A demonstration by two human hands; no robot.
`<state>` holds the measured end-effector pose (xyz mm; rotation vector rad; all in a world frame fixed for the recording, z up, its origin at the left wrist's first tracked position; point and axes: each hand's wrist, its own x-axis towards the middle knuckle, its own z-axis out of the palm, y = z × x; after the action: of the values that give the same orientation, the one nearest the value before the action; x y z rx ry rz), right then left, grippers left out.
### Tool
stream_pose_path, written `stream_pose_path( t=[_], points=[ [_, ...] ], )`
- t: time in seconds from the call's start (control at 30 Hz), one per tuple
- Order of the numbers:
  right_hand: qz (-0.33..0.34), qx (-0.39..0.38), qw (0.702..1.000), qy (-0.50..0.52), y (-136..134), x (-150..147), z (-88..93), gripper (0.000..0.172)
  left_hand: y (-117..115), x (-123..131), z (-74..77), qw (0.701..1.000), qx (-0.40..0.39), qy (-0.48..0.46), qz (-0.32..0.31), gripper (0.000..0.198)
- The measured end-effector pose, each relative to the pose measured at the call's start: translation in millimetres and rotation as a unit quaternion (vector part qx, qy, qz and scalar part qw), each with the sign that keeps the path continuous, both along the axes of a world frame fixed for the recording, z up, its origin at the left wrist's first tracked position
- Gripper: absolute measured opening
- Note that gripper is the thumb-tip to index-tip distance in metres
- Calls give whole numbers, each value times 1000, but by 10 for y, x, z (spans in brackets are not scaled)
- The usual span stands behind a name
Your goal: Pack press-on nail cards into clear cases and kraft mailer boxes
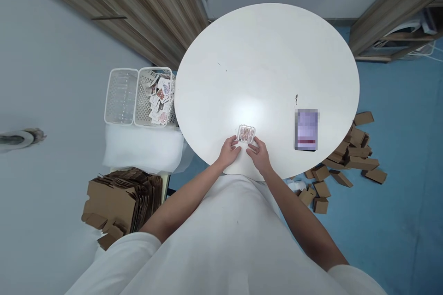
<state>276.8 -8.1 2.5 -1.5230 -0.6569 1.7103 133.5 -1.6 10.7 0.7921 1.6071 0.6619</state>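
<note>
Smooth oval table (270, 60): left hand (228, 152) and right hand (260, 154), fingers parted, touch a squarish, apparently plastic pack (247, 134).

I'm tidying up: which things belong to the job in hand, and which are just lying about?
Likely in use:
small pack, between left hand and right hand
white table beneath it
possibly the basket of cards

Apparently lying about:
pixelated purple item
cardboard boxes on the floor
flattened cardboard stack

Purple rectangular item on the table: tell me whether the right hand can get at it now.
Probably yes: the right hand is at the small clear case, and nothing visible on the white tabletop separates that hand from the purple rectangular item.
</note>
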Motion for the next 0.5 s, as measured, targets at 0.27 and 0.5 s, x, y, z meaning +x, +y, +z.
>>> stream_pose_path(
  t=[0.27,0.5],
  points=[
    [22,3,999,-33,8,1,68,67,-100,-137,-46,1000,9,-19,-14,58],
    [25,8,994,-108,-26,-88,116,72,-204,-368,-27,998,0,-48,-46,61]
  ],
)
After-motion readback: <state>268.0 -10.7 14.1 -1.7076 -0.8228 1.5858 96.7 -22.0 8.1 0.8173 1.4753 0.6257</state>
